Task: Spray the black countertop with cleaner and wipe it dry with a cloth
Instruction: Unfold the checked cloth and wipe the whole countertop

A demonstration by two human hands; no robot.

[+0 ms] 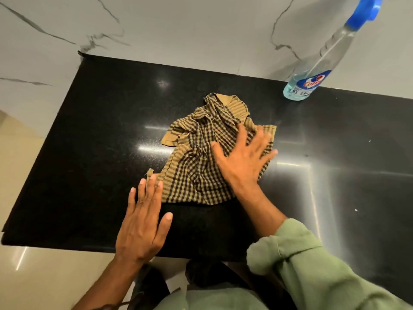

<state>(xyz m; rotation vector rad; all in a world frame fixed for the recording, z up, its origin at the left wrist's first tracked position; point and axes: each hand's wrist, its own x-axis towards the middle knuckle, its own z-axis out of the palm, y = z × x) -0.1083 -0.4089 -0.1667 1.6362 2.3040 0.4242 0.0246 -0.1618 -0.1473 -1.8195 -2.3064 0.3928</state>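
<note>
A crumpled tan-and-black checked cloth (201,151) lies in the middle of the glossy black countertop (100,135). My right hand (243,159) presses flat on the cloth's right side, fingers spread and slightly blurred. My left hand (145,222) rests flat on the bare counter near the front edge, its fingertips just touching the cloth's lower left corner. A clear spray bottle (317,68) with a blue trigger head and a little blue liquid stands upright at the back right of the counter, against the wall.
A white marble-look wall (178,30) runs along the back and left of the counter. Beige floor tiles (44,276) show to the left and in front. The counter's left end (44,139) and front edge (78,245) are exposed.
</note>
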